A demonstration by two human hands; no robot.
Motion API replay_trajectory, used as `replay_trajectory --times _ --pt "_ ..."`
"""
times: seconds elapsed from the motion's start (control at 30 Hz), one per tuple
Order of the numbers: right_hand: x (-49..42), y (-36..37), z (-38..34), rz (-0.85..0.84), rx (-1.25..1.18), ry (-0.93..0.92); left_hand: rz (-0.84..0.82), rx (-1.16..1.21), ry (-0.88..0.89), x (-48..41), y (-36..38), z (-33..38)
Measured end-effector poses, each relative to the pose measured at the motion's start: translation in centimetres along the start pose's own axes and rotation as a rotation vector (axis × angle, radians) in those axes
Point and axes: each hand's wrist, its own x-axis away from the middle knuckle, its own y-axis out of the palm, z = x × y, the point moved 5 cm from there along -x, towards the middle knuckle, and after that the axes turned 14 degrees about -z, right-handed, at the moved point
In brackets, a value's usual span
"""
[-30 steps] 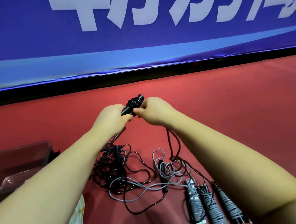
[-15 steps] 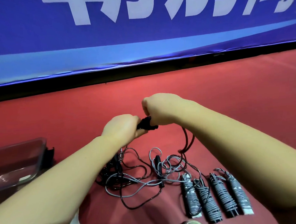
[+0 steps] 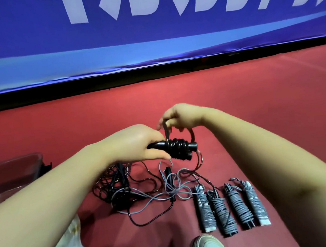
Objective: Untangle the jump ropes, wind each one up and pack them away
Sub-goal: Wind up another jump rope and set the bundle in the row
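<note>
My left hand (image 3: 138,144) grips a pair of black jump-rope handles (image 3: 179,147), held level above the floor with black cord coiled round their middle. Just above them, my right hand (image 3: 179,115) pinches a loop of that black cord (image 3: 192,136), which arcs down past the handles' right end. Below lies a tangle of black and grey ropes (image 3: 143,189) on the red floor. Several wound bundles wrapped in grey cord (image 3: 232,205) lie side by side at the lower right.
A blue banner with white lettering (image 3: 153,38) runs along the far edge of the red floor (image 3: 252,98). A clear plastic box (image 3: 16,170) stands at the left. A white shoe (image 3: 207,244) shows at the bottom, pale fabric (image 3: 70,243) at the lower left.
The handles have turned from tilted up to level, pointing right. My right hand has left the handles' tip and risen, drawing a loop of cord over them. More coils show.
</note>
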Motion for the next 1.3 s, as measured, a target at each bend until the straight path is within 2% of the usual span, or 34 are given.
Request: replay_trajectory --times 0.1,0.2,0.27,0.33,0.47,0.53,0.6,0.67,0.73,0.8,0.93,1.0,1.03,1.13,1.17,1.2,1.3 --pt "-0.3 2.6 1.0 -0.148 -0.27 -0.079 0.167 0.096 -0.088 0.9 -2.0 -0.3" --pt "-0.6 5.0 1.5 -0.322 -0.537 -0.107 0.316 0.392 -0.17 2.1 -2.7 -1.8" --pt "-1.1 5.6 1.3 -0.335 -0.647 -0.101 0.335 0.525 -0.167 2.3 -2.5 -2.4" --pt "-1.7 5.2 1.0 -0.182 -0.565 -0.084 0.327 0.665 -0.142 2.2 -2.1 -2.7" --pt "-2.5 4.3 0.2 0.432 -0.179 -0.144 0.391 0.928 -0.123 2.3 -2.2 -3.1" --pt "-2.4 5.1 -1.1 0.549 -0.201 -0.25 0.405 0.973 -0.119 2.4 -2.4 -3.1" --pt "-3.0 5.9 -2.2 0.54 -0.333 -0.305 0.421 0.976 -0.111 2.4 -2.6 -3.3" --pt "-3.4 6.1 -2.3 0.514 -0.582 -0.321 0.447 0.944 -0.128 2.7 -2.8 -3.7" --pt "-3.7 6.0 -1.7 0.429 -0.748 -0.324 0.471 0.903 -0.176 3.1 -2.6 -4.4" --pt "-3.2 5.9 -1.6 0.367 -0.695 -0.325 0.502 0.973 -0.191 3.5 -2.3 -4.9" --pt "-2.5 5.3 -1.3 0.526 -0.297 -0.209 0.566 1.22 -0.192 3.2 -1.5 -5.5" --pt "-3.4 5.2 -1.6 0.52 -0.269 -0.143 0.615 1.278 -0.251 3.1 -1.0 -6.2" --pt "-3.9 5.3 -1.8 0.481 -0.369 -0.111 0.645 1.314 -0.281 3.1 -0.8 -6.6" --pt "-5.3 6.8 -3.4 0.292 -0.911 -0.07 0.719 1.367 -0.344 3.5 -0.6 -7.9" --pt "-5.6 7.0 -3.7 0.294 -0.917 -0.054 0.733 1.369 -0.353 3.6 -0.5 -8.2" --pt "-5.6 6.9 -3.9 0.32 -0.816 -0.024 0.747 1.369 -0.362 3.7 -0.5 -8.6" --pt "-4.9 6.6 -4.6 0.376 -0.359 0.037 0.804 1.348 -0.428 4.1 -0.1 -9.6"
